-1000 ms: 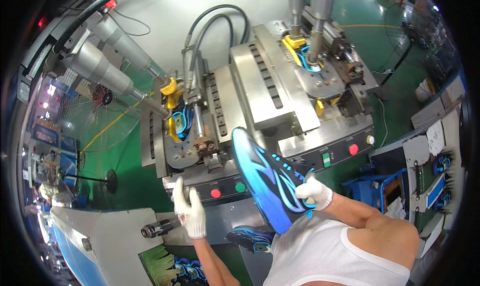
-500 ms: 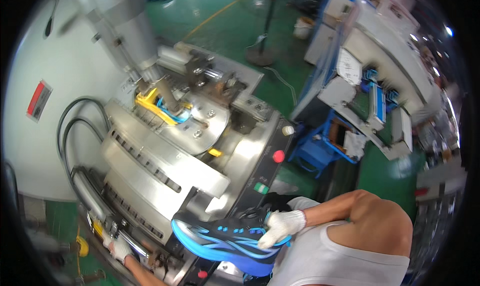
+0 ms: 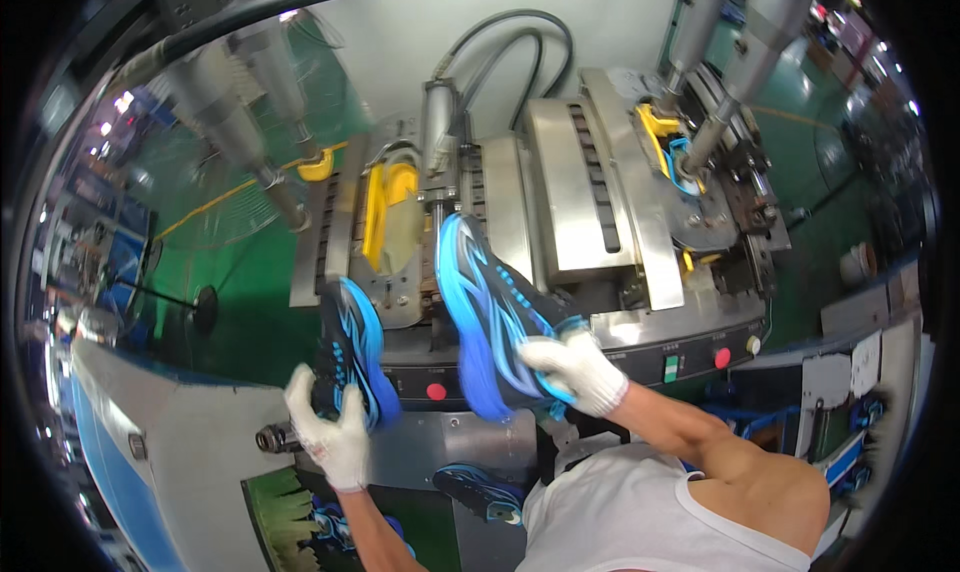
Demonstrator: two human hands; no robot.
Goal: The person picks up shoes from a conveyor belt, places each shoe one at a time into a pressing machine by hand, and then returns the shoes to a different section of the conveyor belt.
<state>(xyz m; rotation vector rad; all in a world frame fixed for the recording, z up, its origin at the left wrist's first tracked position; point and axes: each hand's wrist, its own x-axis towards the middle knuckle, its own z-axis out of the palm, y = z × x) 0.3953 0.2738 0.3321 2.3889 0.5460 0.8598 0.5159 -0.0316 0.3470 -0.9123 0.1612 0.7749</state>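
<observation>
In my right hand (image 3: 575, 370), in a white knit glove, is a black and blue sneaker (image 3: 490, 317). The fingers wrap its heel end, and its toe points up toward the machine with the blue sole facing left. My left hand (image 3: 330, 427), gloved alike, grips the heel end of a second matching sneaker (image 3: 357, 347). Thumb and fingers lie on either side of this shoe, and its toe points at the machine's left station. There a yellow pad (image 3: 378, 217) stands upright on a metal plate.
At the machine's right station, yellow clamps (image 3: 655, 127) surround a blue piece under grey cylinders (image 3: 745, 57). Red buttons (image 3: 436, 392) line the front panel. Another sneaker (image 3: 480, 490) lies below it, near my body. A bristled opening (image 3: 290, 522) is at lower left.
My view has turned left. My left hand has left the machine's lower part and now grips a second sneaker. The right hand keeps its sneaker, now turned toe up.
</observation>
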